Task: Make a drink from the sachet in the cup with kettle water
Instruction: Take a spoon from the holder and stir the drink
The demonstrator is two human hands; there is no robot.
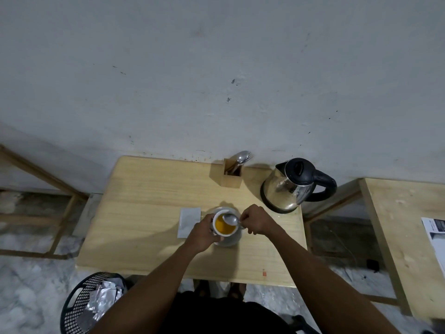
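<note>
A white cup [218,232] holding an orange drink [224,227] stands on a white saucer [232,241] near the middle of the wooden table [149,213]. My left hand [202,233] wraps around the cup's left side. My right hand [256,219] pinches the handle of a metal spoon [230,219], whose bowl hovers over the cup's far rim. A steel kettle [291,186] with a black lid and handle stands at the table's back right. A white sachet [189,221] lies flat just left of the saucer.
A wooden holder [232,175] with cutlery stands at the back against the wall. A black basket [91,302] with crumpled foil wrappers sits on the floor at the front left. A second table [407,227] with a printed sheet [437,237] is on the right.
</note>
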